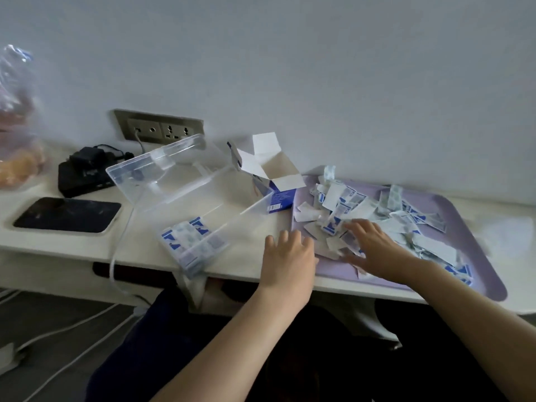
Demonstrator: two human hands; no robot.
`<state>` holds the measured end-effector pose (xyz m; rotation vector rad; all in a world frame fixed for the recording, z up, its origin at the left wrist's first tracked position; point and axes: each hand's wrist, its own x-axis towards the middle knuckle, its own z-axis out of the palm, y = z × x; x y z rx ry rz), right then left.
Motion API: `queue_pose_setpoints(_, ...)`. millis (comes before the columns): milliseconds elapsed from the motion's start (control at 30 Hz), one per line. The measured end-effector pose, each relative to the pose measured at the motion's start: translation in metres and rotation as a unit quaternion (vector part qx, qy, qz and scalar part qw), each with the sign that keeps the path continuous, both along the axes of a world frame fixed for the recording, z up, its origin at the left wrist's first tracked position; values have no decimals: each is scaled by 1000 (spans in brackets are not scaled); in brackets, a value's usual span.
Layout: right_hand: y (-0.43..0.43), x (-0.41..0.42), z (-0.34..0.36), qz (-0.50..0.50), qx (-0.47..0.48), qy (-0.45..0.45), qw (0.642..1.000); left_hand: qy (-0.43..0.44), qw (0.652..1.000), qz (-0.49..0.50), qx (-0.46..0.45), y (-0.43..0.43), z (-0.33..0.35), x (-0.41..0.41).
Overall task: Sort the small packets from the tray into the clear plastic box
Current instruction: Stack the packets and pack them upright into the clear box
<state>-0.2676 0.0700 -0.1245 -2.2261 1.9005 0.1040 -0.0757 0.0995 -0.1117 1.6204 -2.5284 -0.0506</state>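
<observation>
A lilac tray (475, 250) on the right of the white desk holds a loose heap of small white-and-blue packets (374, 207). Left of it stands the clear plastic box (240, 210) with its lid (162, 166) tipped up behind; a stack of packets (191, 239) lies in its near corner. My left hand (290, 256) hovers flat over the tray's near left corner, fingers straight, holding nothing. My right hand (374, 248) rests on the heap with fingers spread across the packets.
An opened blue-and-white carton (275, 181) stands between the box and the tray. A dark phone (69, 214) and a black charger block (84, 175) lie at the left below a wall socket (162, 129). A plastic bag (17, 120) sits at far left. White cables hang down.
</observation>
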Motion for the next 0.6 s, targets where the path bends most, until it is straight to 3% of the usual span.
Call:
queue_pose_setpoints(133, -3, -16, 1, -22, 14, -11, 1000, -1, 999, -30, 25, -15, -17, -25)
queue_pose_setpoints(367, -9, -27, 6, -86, 24, -25, 996, -41, 996, 18, 77, -35, -33, -58)
queue_pose_setpoints(600, -15, -19, 7, -97, 35, -30, 994, 6, 996, 42, 75, -38, -38, -85)
